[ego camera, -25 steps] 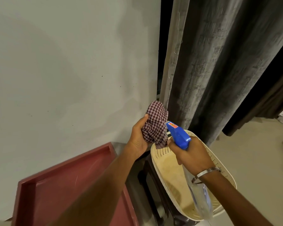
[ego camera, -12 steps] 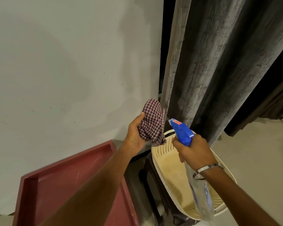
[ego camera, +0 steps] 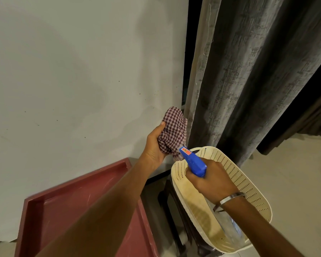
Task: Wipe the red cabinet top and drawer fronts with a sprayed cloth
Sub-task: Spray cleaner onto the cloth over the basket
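Note:
My left hand (ego camera: 153, 147) grips a bunched maroon-and-white checked cloth (ego camera: 173, 129), held up in front of the wall beside the curtain. My right hand (ego camera: 210, 179) is closed around a spray bottle (ego camera: 192, 161) with a blue trigger head and a clear body that runs down under my wrist. Its nozzle points up-left and almost touches the cloth's lower edge. The red cabinet top (ego camera: 63, 210), with a raised rim, lies at the lower left, partly hidden by my left forearm. The drawer fronts are out of sight.
A cream perforated plastic basket (ego camera: 248, 186) sits on a dark wooden stand (ego camera: 174, 216) right of the cabinet, under my right hand. A grey curtain (ego camera: 248, 80) hangs behind it. A pale wall (ego camera: 72, 80) fills the left, and light floor (ego camera: 295, 173) lies at the right.
The cloth stays held up in my left hand. My right hand has brought the bottle's nozzle closer to the cloth than half a second ago.

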The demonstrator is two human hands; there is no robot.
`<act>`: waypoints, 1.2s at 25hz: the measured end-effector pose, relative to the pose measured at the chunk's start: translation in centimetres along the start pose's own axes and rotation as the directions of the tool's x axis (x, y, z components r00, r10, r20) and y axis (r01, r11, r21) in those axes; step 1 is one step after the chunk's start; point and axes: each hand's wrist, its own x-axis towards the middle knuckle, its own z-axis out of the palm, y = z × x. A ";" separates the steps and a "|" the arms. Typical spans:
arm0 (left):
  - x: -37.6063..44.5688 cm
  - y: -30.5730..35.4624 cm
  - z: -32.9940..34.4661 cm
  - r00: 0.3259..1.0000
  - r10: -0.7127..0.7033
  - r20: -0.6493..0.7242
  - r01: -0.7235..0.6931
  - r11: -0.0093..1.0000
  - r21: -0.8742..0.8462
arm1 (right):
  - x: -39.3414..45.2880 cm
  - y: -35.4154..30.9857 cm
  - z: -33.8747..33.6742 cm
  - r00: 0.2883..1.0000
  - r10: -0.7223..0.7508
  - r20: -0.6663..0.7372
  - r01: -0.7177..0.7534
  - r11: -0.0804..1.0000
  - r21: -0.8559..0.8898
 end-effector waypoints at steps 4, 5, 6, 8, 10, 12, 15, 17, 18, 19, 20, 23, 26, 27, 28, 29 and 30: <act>0.3 0.1 -0.3 1.000 -0.002 0.018 0.002 1.000 -0.018 | 0.1 0.5 0.1 0.999 0.021 -0.031 -0.020 1.000 0.015; 0.4 0.2 -0.5 1.000 -0.001 0.021 0.002 1.000 -0.025 | 0.2 0.7 0.1 0.999 0.035 -0.033 -0.034 0.999 0.042; 0.5 0.2 -0.6 1.000 0.001 0.022 0.000 1.000 -0.030 | 0.2 0.9 0.1 0.998 0.047 -0.033 -0.045 0.997 0.065; 0.7 0.4 -0.7 1.000 0.009 0.026 -0.008 1.000 -0.030 | 0.4 1.3 0.1 0.997 0.063 -0.042 -0.059 0.995 0.083; 0.8 0.5 -0.8 0.999 0.011 0.034 -0.010 0.999 -0.031 | 0.6 1.6 0.1 0.995 0.081 -0.060 -0.076 0.994 0.078; 0.9 0.5 -0.9 0.999 0.008 0.039 -0.007 0.999 -0.040 | 1.0 1.8 0.0 0.992 0.101 -0.081 -0.095 0.992 0.081; 1.2 0.5 -1.1 1.000 0.009 0.025 -0.008 0.999 -0.035 | 1.2 1.9 0.0 0.997 0.076 -0.025 -0.075 0.996 0.054; 1.5 0.8 -1.1 1.000 0.020 0.017 -0.019 0.999 -0.038 | 1.0 2.0 0.6 0.999 0.019 0.045 -0.020 0.999 0.030; 1.5 0.9 -1.2 1.000 0.024 0.017 -0.023 0.999 -0.041 | 0.8 2.1 1.0 0.998 0.002 0.065 -0.004 1.000 0.024; 1.6 1.0 -1.2 0.999 0.027 0.021 -0.026 0.999 -0.043 | 0.5 2.2 1.4 0.998 -0.004 0.068 0.003 1.000 0.017; 1.7 1.1 -1.2 0.999 0.028 0.025 -0.027 0.999 -0.044 | 0.4 2.4 1.7 0.999 -0.001 0.054 0.001 1.000 0.009; 1.8 1.1 -1.3 1.000 0.021 0.023 -0.020 0.999 -0.045 | 0.4 2.6 2.0 1.000 0.007 -0.016 -0.007 1.000 0.010; 1.8 0.6 -1.4 1.000 0.018 0.001 -0.018 1.000 -0.023 | 0.4 2.4 2.0 1.000 -0.006 -0.010 0.007 0.999 0.045; 1.8 0.3 -1.4 1.000 0.019 -0.001 -0.019 1.000 -0.017 | 0.4 2.2 2.1 1.000 -0.024 0.003 0.024 0.998 0.055; 1.7 0.2 -1.3 1.000 0.017 0.000 -0.017 1.000 -0.016 | 0.4 1.9 2.1 0.999 -0.047 0.012 0.047 0.997 0.056; 1.7 0.0 -1.3 1.000 0.014 -0.001 -0.014 1.000 -0.014 | 0.4 1.8 2.1 0.998 -0.068 0.010 0.068 0.997 0.048; 1.7 -0.1 -1.2 1.000 0.012 -0.001 -0.012 1.000 -0.011 | 0.6 1.6 2.2 0.997 -0.082 -0.001 0.082 0.996 0.038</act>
